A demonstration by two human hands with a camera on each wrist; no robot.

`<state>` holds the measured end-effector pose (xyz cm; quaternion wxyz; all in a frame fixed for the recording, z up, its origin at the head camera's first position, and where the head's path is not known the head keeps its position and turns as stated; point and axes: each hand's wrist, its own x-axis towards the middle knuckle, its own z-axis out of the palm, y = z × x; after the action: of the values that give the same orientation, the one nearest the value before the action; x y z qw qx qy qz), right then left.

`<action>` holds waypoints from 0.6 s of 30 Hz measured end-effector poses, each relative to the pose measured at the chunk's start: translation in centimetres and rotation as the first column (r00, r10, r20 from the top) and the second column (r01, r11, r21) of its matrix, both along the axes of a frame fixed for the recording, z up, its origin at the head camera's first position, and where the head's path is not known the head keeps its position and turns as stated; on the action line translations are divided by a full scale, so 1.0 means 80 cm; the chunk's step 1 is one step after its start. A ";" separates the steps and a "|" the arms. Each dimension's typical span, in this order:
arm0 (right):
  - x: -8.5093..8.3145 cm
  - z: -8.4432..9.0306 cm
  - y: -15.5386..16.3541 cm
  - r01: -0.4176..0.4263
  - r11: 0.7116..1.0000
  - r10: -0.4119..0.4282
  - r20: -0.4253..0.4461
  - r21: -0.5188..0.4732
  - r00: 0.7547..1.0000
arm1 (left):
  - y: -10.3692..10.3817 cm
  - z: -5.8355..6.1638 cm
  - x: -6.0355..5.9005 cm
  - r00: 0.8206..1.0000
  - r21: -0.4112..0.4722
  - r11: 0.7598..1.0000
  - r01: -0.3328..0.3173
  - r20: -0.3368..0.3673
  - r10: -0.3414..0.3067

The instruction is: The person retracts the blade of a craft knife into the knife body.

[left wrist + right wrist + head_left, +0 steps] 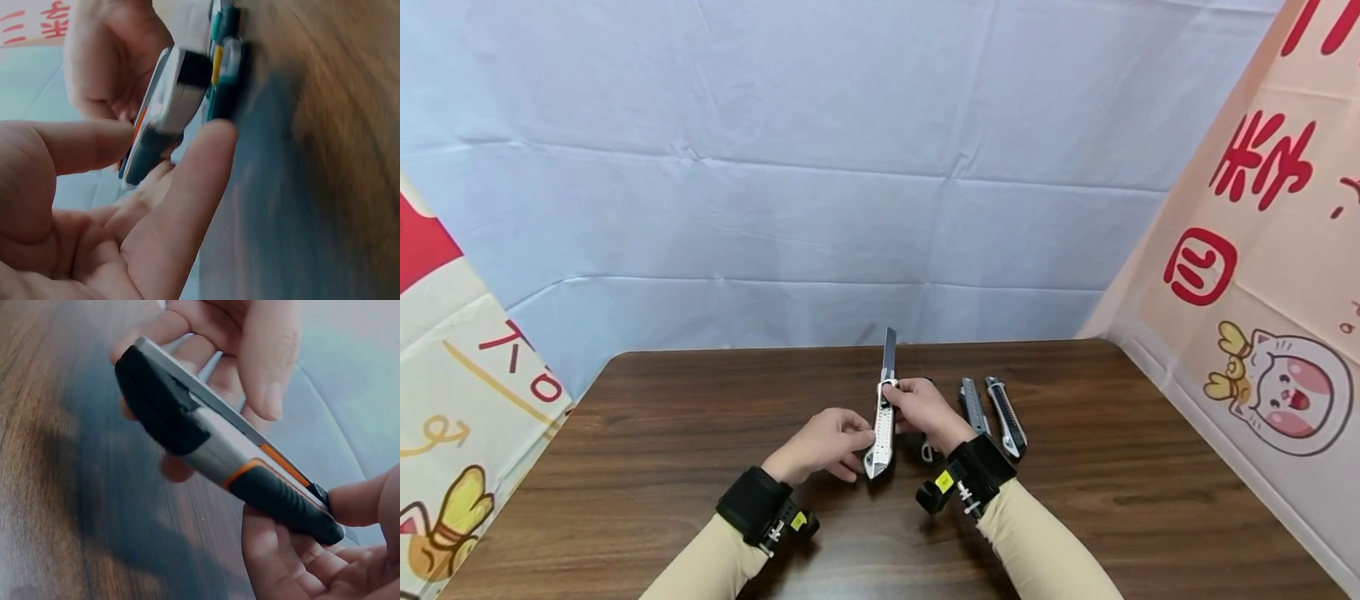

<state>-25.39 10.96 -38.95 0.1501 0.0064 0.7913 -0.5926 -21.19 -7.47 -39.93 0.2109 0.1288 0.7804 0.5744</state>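
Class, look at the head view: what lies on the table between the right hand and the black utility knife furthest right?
Between the right hand and the black knife lies one grey knife, seen in the head view.

Head view: from above and behind, facing forward and down across the table [662, 433], knife [883, 417] at centre, far off. Left wrist view: close beside the knife [165, 109], facing its butt. Right wrist view: close against the knife [231, 447], shared by all.
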 end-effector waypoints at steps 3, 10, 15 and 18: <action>0.000 0.001 0.000 0.006 1.000 -0.006 -0.002 -0.014 1.000 | 0.004 -0.002 0.001 0.997 0.051 0.997 0.058 0.045 -0.060; -0.002 -0.001 -0.001 0.017 0.999 -0.016 0.023 -0.047 1.000 | 0.007 -0.008 -0.001 0.995 0.141 0.987 0.077 0.059 -0.086; -0.004 -0.003 -0.005 -0.006 0.994 0.008 0.016 -0.110 1.000 | 0.011 -0.011 0.000 0.997 0.157 0.987 0.042 0.064 -0.053; -0.004 -0.002 -0.006 -0.018 0.982 0.022 0.021 -0.188 1.000 | 0.015 -0.011 0.002 0.997 0.167 0.985 0.029 0.061 -0.040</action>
<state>-25.72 10.48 -39.13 0.1651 -0.0088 0.7301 -0.6630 -21.03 -6.30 -40.82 0.2343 0.1411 0.7202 0.6375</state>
